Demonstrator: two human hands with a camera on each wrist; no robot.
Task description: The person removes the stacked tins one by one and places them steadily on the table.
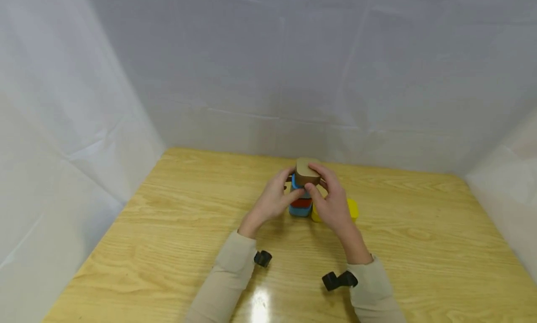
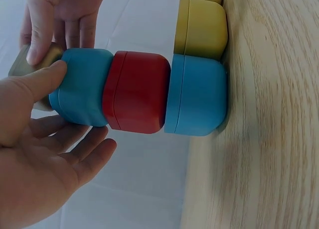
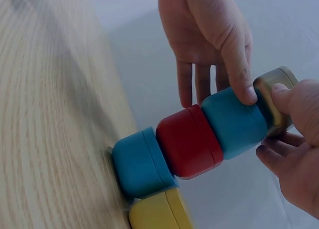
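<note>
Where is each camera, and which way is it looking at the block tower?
Head: worn on the head, looking forward and down at the table; both sleeves, left hand and right hand show.
Left wrist: looks sideways at the stack; the left thumb touches the upper blue block, right fingers beyond.
Right wrist: looks sideways from the stack's other side; the right hand touches the brown block.
Shared: both wrist views show the red block and yellow block.

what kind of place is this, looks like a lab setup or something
Probably a staged recording booth rather than a home: plain white sheeting walls in a bare wooden table, and coloured toy blocks are the only things on it.
</note>
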